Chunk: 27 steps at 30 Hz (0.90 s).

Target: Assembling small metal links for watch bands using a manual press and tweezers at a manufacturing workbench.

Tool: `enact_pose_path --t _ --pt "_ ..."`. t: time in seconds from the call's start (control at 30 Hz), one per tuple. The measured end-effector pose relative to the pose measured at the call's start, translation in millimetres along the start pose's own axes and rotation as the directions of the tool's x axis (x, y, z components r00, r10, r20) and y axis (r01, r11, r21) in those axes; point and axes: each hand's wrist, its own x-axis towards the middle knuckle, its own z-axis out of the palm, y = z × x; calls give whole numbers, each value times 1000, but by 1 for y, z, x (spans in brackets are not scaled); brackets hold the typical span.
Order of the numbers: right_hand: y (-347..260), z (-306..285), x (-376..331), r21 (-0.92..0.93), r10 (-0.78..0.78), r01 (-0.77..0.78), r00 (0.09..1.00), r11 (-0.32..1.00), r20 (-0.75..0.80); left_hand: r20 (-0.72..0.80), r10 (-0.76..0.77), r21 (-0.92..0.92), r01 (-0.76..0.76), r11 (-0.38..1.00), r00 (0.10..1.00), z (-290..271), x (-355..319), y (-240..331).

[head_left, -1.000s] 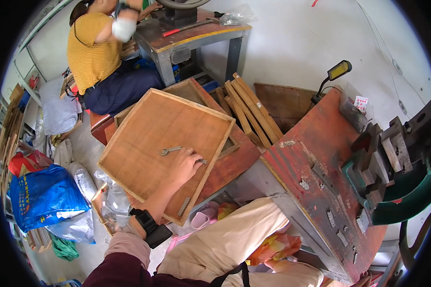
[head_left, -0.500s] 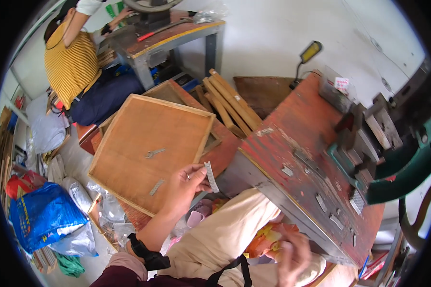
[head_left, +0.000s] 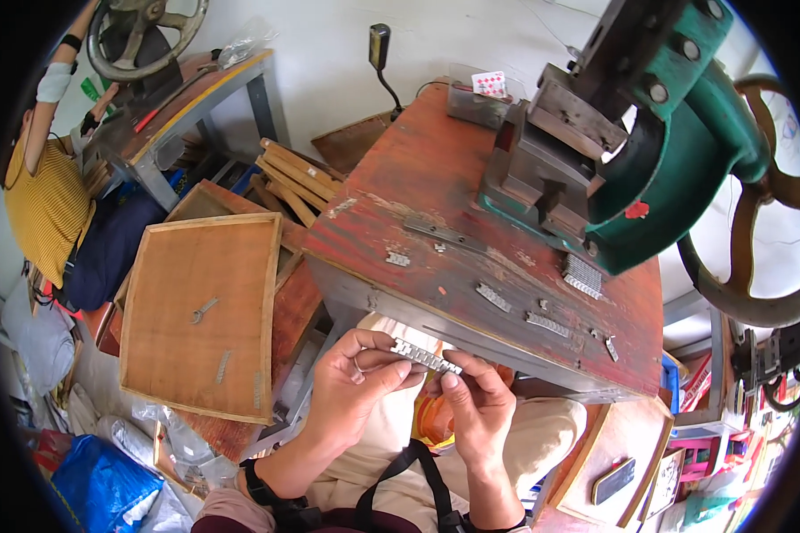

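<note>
Metal link strip [head_left: 425, 356] has gone R, from beside tray [head_left: 164, 284] to in front of bench [head_left: 400, 178]; R hand [head_left: 478, 409] has come up to it. Both grips pinch it, L hand [head_left: 356, 382] at its L end. Bench top red, worn; white wall [head_left: 329, 53] far. Strip's underside hidden; co-worker [head_left: 49, 209] cut off far L. Green press [head_left: 702, 186] blocks bench's far R; wrench [head_left: 204, 310] in tray, L.

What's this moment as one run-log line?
left hand: holds metal link strip | right hand: holds strip's other end | bench: more strips, green press
</note>
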Motion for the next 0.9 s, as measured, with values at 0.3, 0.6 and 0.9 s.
enact_pose_path --t 0.3,0.6,0.9 --pt "-5 -19 -6 47 -59 59 998 997 -4 92 4 153 -18 988 996 17 -7 3" --pt "-2 -27 -8 49 -133 134 991 990 -15 178 -38 215 -1 977 983 22 -8 0" --pt "1 -29 -9 64 -175 177 984 982 -36 124 -1 231 -28 973 992 25 -6 -7"
